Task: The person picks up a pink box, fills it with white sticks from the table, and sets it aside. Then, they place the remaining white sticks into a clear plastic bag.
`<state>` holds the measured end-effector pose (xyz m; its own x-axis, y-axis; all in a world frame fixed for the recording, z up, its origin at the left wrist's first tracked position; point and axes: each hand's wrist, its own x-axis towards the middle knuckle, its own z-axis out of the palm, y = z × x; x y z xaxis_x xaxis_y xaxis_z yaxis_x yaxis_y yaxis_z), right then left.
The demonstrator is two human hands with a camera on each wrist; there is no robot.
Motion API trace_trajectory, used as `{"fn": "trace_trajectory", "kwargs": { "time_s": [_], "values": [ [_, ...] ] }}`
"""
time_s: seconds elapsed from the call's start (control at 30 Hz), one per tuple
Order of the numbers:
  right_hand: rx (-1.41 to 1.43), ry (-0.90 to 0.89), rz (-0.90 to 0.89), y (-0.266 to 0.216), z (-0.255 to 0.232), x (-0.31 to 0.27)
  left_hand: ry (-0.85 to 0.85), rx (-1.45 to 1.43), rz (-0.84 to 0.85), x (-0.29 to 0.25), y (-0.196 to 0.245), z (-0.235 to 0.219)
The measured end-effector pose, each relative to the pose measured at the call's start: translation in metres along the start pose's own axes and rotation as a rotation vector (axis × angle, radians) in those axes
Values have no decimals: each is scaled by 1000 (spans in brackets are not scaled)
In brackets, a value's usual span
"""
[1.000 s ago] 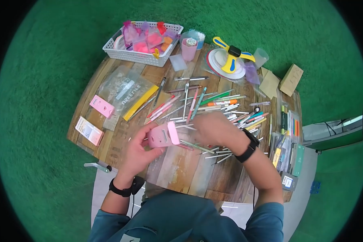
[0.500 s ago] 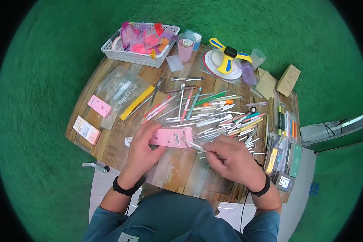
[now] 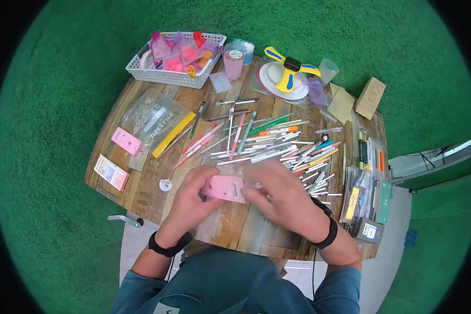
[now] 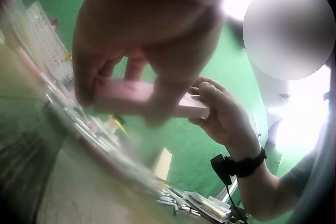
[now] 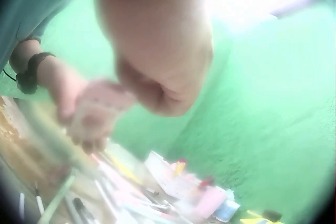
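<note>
My left hand [image 3: 193, 196] grips a small pink box [image 3: 224, 188] by its left end, thumb below and fingers above, over the near part of the table. The box lies nearly level, its printed face with a barcode-like label showing. At its other end is my right hand [image 3: 282, 199], fingers bent, blurred in the head view. In the left wrist view, that hand's thumb and fingertips [image 4: 205, 85] close around the end of the box. The box's inside is hidden. Just beyond both hands lies a spread of pens and thin white sticks [image 3: 269, 149].
On the left lie another pink box [image 3: 126, 141], a white-and-pink pack [image 3: 111, 172] and a clear bag with a yellow strip [image 3: 159, 123]. A white basket [image 3: 172, 78], cups [image 3: 233, 68] and a yellow three-armed toy [image 3: 288, 78] stand at the back. Stationery packs [image 3: 369, 201] line the right edge.
My right hand came in from the right with a thin white stick, held it at the box's open end, then moved up against that end. The stick no longer shows. My left hand keeps the box.
</note>
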<state>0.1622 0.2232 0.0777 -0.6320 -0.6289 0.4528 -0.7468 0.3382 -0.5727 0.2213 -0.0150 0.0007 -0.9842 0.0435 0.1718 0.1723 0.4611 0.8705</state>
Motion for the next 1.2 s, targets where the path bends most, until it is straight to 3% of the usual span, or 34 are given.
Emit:
{"fn": "trace_trajectory", "kwargs": {
  "time_s": [0.07, 0.3, 0.47, 0.6, 0.67, 0.7, 0.77, 0.83, 0.9, 1.03, 1.2],
  "values": [
    [222, 50, 198, -10, -3, 3, -47, -145, -70, -1, -7, 4],
    [228, 139, 189, 4, -10, -9, -94, -398, -176, -2, -14, 3],
    [97, 30, 18, 12, 7, -9, -97, -282, -134, 0, -5, 4],
    [105, -20, 8, 6, 3, -5, -80, -215, -123, -3, -11, 2],
    [159, 53, 261, -1, -6, -3, -51, -328, -174, -4, -17, -3],
    [158, 50, 261, 4, -8, -2, -50, -330, -174, -3, -21, -5],
    [68, 116, 268, 25, -12, 3, 86, -611, -192, 1, -28, -8],
    [16, 77, 335, 41, -9, 7, 96, -628, -218, 5, -22, -15],
    [-239, -76, 143, 68, 2, 5, 163, -685, -208, 7, -18, -16],
    [-226, -173, 69, 90, 34, 11, 144, -662, -199, 3, -22, -15],
    [-457, -328, 19, 105, 63, 25, 154, -683, -220, 0, -24, -16]
  ]
}}
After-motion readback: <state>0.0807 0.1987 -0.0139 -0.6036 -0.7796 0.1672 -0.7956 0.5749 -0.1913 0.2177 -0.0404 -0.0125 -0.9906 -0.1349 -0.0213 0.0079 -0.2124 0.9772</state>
